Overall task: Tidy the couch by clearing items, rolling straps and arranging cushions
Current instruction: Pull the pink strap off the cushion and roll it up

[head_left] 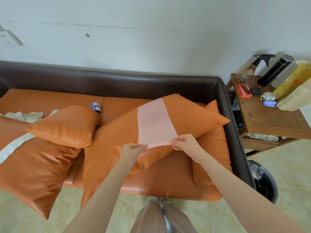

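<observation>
Bright, even daylight with soft, shallow shadows under the cushions. Broad sheen on the orange leather seat and a pale highlight along the dark couch back. Wide-angle distortion bends the couch back and tilts the bench. Focus sharp centrally, softer toward the edges.

Red characters are showing on the yellow packet on the side table, well right of the right hand's fingers, but they are sitting too skewed to read. Blue-and-white printing is wrapping the small roll on the couch seat, up and left of the left hand's fingers, too blurred to make out. The red box beside the packet is carrying marks too small to tell, so nothing is reading clearly anywhere.
</observation>
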